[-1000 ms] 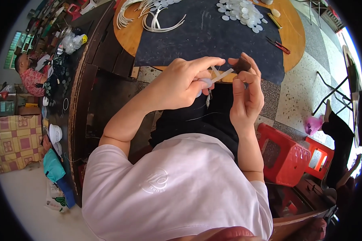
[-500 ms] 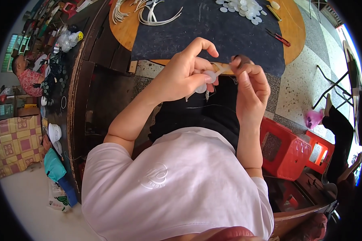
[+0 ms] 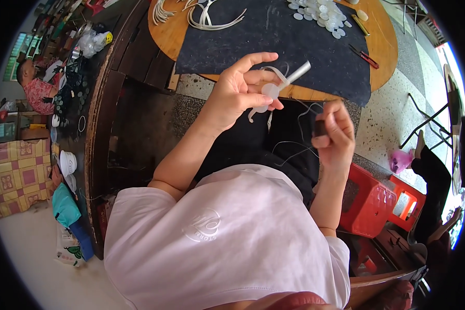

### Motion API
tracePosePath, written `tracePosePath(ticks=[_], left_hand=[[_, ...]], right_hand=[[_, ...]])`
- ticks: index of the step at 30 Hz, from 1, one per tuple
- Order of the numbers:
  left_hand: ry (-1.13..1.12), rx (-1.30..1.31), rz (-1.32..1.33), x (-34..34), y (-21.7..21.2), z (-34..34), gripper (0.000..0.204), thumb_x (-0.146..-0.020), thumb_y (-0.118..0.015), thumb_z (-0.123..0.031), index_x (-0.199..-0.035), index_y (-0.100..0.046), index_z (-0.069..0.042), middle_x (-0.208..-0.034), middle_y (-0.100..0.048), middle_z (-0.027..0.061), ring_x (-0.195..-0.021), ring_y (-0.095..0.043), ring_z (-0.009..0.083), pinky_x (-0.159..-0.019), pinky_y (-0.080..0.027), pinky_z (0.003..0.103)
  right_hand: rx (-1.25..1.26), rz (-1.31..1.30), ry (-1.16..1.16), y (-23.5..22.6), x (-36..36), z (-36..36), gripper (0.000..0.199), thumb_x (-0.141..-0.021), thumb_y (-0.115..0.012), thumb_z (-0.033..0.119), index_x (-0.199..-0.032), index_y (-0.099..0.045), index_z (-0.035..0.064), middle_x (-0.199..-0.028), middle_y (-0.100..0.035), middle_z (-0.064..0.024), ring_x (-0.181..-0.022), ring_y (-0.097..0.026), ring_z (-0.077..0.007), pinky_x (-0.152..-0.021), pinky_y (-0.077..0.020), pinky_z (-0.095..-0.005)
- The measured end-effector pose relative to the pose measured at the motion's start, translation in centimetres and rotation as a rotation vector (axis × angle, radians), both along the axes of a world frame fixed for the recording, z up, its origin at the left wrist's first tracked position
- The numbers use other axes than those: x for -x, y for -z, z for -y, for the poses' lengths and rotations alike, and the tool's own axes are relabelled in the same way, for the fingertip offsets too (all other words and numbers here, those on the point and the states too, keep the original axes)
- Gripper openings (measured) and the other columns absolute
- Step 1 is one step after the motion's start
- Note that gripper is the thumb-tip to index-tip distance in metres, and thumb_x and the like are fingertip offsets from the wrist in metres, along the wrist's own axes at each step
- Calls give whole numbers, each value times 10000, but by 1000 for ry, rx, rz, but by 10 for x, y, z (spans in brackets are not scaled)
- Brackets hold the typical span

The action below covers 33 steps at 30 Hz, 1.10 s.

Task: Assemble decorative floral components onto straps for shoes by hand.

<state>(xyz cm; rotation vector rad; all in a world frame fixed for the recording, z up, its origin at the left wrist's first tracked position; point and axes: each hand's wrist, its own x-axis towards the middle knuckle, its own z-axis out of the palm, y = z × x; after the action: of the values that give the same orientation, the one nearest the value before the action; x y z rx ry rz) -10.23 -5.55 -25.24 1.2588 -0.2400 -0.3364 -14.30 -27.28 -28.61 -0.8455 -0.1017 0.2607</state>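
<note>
- White translucent discs (image 3: 270,91) in left hand (image 3: 235,95), over the lap, just past the near edge of the table (image 3: 384,51).
- Left hand: thumb and fingers pinching the discs; index finger stretched out, clear of them.
- Pale strip (image 3: 298,72) sticks out beyond the discs, slanting up and right; wider at far end, dark mat (image 3: 232,51) behind it.
- Right hand (image 3: 337,134): apart from left, lower and to the right, fingers curled in, a bit blurred. Cannot tell what, if anything, the fingertips pinch.
- Brown piece (image 3: 320,127) at right hand's fingers; cannot tell if worn or held.
- Thin thread loops in the air between hands and lap, near right hand; its ends can't be made out.
- Mat lies on the wooden table. Far right part: loose pile of similar discs (image 3: 320,14), brass-coloured rod (image 3: 361,25) beside it, red-handled tool (image 3: 369,59) nearer the mat's right edge.
- Far left part: pale curved cords (image 3: 209,23), second bunch (image 3: 163,13) on bare wood.
- Right of person: red stool (image 3: 372,201), another behind it; pink bag (image 3: 399,160) on tiled floor.
- Left side: dark bench (image 3: 95,129), co-worker in red patterned top (image 3: 36,95) beyond it.
</note>
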Motion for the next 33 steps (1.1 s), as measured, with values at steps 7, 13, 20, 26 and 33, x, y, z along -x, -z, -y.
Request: tracePosePath(ticks=[7,13,20,26,33], left_hand=[[40,340,-281,3,26,-13,631,-717,-584,62,-1299,-370,-55,-1038,-601,154,-728,-633,224,-681,-519,273],[76,365,-334,16,27,-6,605,-736,-573,59,-1298,-380,-57,-1046,-594,165,-742,-634,223,-702,-522,295],[357,227,-248,18,16,6,512,-736,-527,91,-1227,-478,-44,-1064,-585,163,-790,-636,224,-726,-521,304],[331,-43,-39,23,4,16,448,-747,-471,114,-1167,-536,-25,-1038,-592,143,-841,-633,209,-745,-516,296],[71,-337,99,21,24,4,440,-756,-433,112,-1168,-528,-9,-998,-601,122,-856,-633,196,-752,-504,277]], right_hand=[[-87,69,562,25,-28,33,70,-915,-443,82,-888,-504,59,-626,-418,29,-453,-280,-20,-402,-210,-162],[-163,41,695,36,-35,43,90,-920,-427,84,-898,-504,44,-558,-367,25,-447,-241,-36,-402,-183,-179],[-71,126,625,1,-73,56,70,-905,-463,94,-864,-503,53,-568,-372,19,-449,-228,-42,-408,-174,-196],[-82,188,584,-19,-104,47,83,-903,-462,90,-837,-498,54,-563,-366,15,-450,-215,-53,-418,-184,-206],[-5,325,633,-45,-100,36,91,-906,-458,88,-849,-508,37,-566,-374,10,-452,-225,-54,-422,-186,-205]])
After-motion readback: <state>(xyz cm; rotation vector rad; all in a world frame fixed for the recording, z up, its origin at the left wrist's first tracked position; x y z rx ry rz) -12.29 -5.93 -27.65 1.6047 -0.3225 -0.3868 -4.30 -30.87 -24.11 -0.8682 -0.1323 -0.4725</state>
